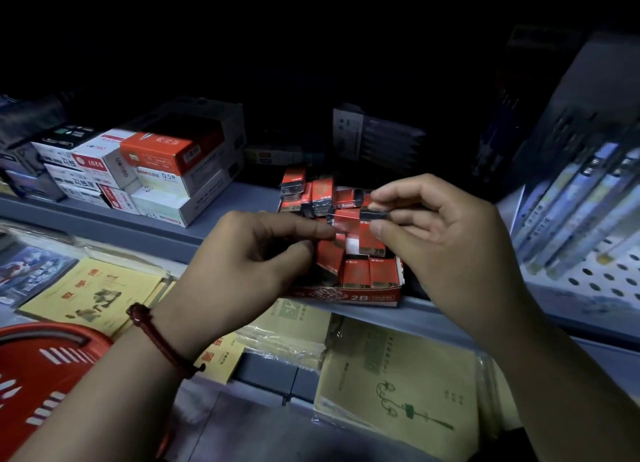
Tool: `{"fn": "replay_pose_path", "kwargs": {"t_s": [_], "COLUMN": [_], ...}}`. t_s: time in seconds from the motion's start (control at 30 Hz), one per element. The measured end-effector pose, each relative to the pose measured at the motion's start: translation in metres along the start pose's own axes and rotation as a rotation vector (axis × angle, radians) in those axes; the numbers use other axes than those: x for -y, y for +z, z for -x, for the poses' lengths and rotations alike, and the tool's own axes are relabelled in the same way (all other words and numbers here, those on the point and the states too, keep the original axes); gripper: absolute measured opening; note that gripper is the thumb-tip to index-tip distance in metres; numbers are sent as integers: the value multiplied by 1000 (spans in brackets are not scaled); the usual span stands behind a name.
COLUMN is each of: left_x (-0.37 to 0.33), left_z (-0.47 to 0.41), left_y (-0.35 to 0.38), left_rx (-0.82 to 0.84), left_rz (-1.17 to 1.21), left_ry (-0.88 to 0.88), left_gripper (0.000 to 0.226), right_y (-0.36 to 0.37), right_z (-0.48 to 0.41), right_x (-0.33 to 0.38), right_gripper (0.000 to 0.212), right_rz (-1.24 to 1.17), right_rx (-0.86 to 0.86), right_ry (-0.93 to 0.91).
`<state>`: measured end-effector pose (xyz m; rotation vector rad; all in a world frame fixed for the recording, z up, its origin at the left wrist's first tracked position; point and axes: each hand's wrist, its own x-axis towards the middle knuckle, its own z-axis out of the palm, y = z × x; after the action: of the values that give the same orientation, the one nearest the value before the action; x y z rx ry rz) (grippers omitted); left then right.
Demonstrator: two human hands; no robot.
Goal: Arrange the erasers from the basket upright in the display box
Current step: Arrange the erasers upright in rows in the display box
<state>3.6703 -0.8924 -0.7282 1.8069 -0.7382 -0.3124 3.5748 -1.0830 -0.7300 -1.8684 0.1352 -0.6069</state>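
Observation:
A red display box (349, 296) marked 2B sits at the shelf's front edge, with several red-sleeved black erasers (367, 271) standing upright in its front row. More erasers (313, 193) lie piled loosely at its back. My right hand (446, 240) pinches one eraser (372, 215) by its black end, just above the box. My left hand (263, 253) pinches the red sleeve of an eraser (341, 221) at the left side of the box. The red basket (41, 368) is at the lower left; its inside is hidden.
Stacked white and orange pen boxes (152, 170) stand on the shelf to the left. Packaged pens (575, 212) lean on a perforated rack at the right. Yellow and green exercise books (398, 385) in plastic wrap lie on the lower shelf. The back of the shelf is dark.

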Motion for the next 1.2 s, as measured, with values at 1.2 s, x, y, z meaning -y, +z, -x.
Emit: {"fn": "replay_pose_path", "kwargs": {"t_s": [1.2], "left_x": [3], "left_z": [-3], "left_y": [7], "left_rx": [142], "left_rz": [-485], "left_ry": [96], "left_gripper": [50], "right_y": [-13], "right_z": [3], "right_x": [-5], "right_gripper": [15], "right_rz": [338], "right_rx": [160], "right_ry": [5]}}
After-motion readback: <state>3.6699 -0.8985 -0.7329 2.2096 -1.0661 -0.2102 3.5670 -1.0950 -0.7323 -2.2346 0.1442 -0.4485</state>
